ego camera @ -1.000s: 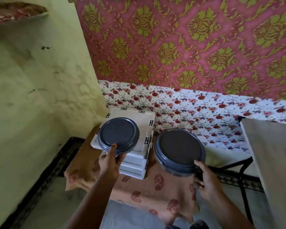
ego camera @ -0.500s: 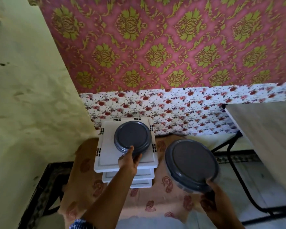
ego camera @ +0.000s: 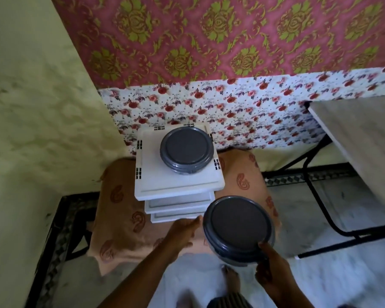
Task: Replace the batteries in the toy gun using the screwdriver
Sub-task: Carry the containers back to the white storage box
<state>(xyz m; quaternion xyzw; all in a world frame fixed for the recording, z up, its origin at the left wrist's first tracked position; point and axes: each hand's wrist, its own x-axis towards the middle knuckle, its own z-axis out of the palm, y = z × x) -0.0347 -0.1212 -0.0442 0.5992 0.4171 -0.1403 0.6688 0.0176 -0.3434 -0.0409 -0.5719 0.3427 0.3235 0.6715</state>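
No toy gun, batteries or screwdriver show in this view. A small round container with a dark grey lid [ego camera: 186, 150] stands on a white stack of drawers [ego camera: 176, 185]. A larger round container with a dark grey lid [ego camera: 238, 227] is lifted near me; my right hand [ego camera: 272, 276] grips its lower right side. My left hand [ego camera: 182, 230] reaches toward the large container's left side with fingers extended, holding nothing.
The drawers stand on a low stool covered with a tan paisley cloth [ego camera: 120, 218]. A light wooden table [ego camera: 365, 141] on black metal legs [ego camera: 320, 196] is at the right. Walls close in at left and back. My bare foot [ego camera: 230, 277] shows on the pale floor.
My left hand has let go of the small container, left on the drawers, and moved down right toward the large one. My right hand has drawn the large container closer.
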